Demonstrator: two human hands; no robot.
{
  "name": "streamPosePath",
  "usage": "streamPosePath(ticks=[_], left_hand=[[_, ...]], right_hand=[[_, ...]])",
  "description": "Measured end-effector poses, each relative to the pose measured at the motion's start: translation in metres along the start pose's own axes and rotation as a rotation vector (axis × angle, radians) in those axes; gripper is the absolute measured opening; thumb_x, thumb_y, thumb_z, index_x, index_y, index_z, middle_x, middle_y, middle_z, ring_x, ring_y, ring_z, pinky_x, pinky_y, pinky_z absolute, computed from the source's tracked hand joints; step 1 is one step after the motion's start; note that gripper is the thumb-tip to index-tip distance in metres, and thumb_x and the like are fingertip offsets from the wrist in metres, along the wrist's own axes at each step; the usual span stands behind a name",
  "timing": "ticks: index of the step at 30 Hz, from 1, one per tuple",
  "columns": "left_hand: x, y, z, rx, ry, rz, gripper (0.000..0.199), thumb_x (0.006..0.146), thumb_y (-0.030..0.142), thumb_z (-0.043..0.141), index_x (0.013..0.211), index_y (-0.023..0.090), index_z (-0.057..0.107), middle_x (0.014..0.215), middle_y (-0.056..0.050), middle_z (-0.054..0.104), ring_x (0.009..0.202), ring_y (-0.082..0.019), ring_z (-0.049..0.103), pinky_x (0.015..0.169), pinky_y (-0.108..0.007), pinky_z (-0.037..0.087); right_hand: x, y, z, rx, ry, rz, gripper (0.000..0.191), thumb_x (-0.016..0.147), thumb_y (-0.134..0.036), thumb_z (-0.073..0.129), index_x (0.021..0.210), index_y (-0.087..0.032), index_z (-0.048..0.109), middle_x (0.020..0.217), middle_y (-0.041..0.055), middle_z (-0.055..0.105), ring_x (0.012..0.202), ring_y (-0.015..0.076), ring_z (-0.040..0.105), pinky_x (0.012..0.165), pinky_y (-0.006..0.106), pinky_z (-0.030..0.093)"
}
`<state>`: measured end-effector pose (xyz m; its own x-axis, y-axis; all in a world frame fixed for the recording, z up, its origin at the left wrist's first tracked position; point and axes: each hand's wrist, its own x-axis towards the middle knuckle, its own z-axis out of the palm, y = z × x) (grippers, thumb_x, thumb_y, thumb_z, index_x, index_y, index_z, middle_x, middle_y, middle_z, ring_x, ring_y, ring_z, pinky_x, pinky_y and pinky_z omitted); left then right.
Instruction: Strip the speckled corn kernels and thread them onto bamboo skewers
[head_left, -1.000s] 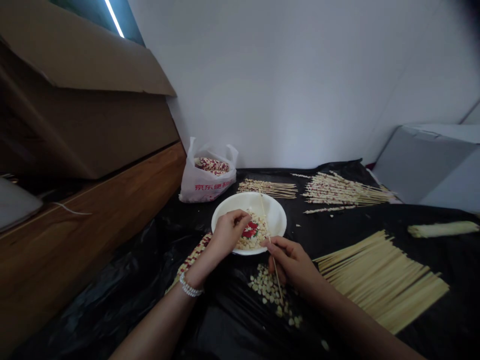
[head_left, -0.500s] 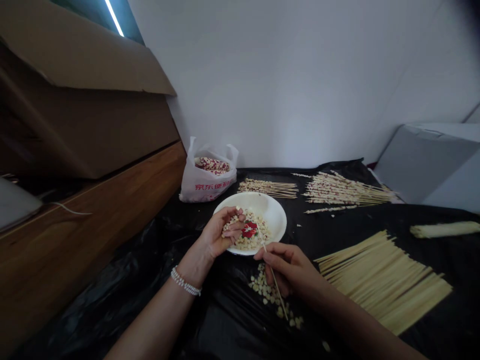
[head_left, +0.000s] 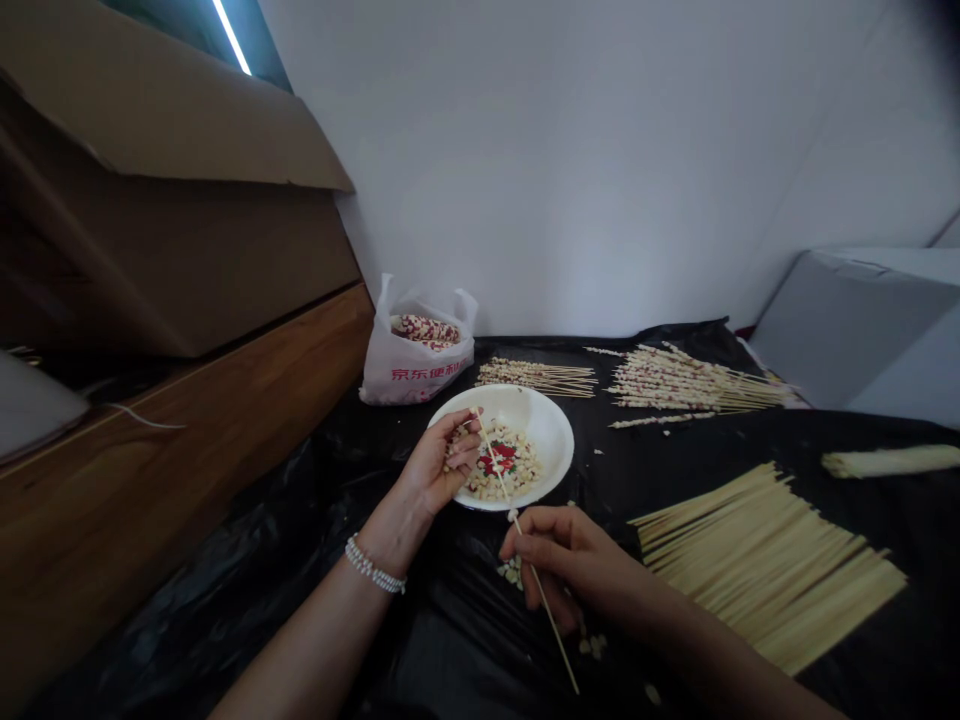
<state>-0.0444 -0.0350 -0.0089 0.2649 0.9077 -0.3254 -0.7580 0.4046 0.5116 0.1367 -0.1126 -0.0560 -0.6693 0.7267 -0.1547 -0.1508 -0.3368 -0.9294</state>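
Now that the stick (head_left: 553,622) your right hand (head_left: 559,555) grips has reached the corn bit (head_left: 475,411) your left hand (head_left: 436,463) pinches over the eleven o'clock side of the bowl (head_left: 553,440), both line up.

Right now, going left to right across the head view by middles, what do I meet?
Cardboard box → left hand → white bowl → right hand → spread of bare sticks → pale cob-like piece. Overlapping items left out.
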Motion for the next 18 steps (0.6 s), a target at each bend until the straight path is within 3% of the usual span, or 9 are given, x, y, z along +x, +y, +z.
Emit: streamPosePath(ticks=[10, 15, 18], left_hand=[[0.0033, -0.0012, -0.0020, 0.011, 0.013, 0.038, 0.020, 0.095, 0.012, 0.041, 0.081, 0.009, 0.055, 0.066, 0.001, 0.051, 0.036, 0.001, 0.033, 0.028, -0.009, 0.023], [0.0028, -0.0004, -0.0032, 0.009, 0.047, 0.024, 0.017, 0.092, 0.006, 0.043, 0.081, 0.009, 0.056, 0.065, 0.000, 0.053, 0.038, 0.000, 0.038, 0.028, -0.008, 0.025], [0.0051, 0.0026, -0.0069, -0.053, 0.071, -0.047, 0.014, 0.091, 0.005, 0.045, 0.083, 0.007, 0.057, 0.061, 0.001, 0.051, 0.040, -0.001, 0.044, 0.033, -0.008, 0.035]], right_hand=[[0.0009, 0.0013, 0.0003, -0.012, 0.030, 0.010, 0.035, 0.083, -0.051, 0.063, 0.086, -0.016, 0.062, 0.052, -0.0046, 0.062, 0.028, 0.0044, 0.044, 0.029, 0.015, 0.027], [-0.0007, -0.0001, 0.0002, -0.026, 0.045, -0.013, 0.035, 0.084, -0.050, 0.063, 0.085, -0.015, 0.062, 0.051, -0.0048, 0.061, 0.028, 0.0039, 0.042, 0.029, 0.014, 0.024], [-0.0015, -0.0020, 0.0006, -0.020, 0.048, -0.022, 0.034, 0.085, -0.049, 0.063, 0.085, -0.015, 0.062, 0.051, -0.0049, 0.061, 0.028, 0.0036, 0.042, 0.029, 0.014, 0.024]])
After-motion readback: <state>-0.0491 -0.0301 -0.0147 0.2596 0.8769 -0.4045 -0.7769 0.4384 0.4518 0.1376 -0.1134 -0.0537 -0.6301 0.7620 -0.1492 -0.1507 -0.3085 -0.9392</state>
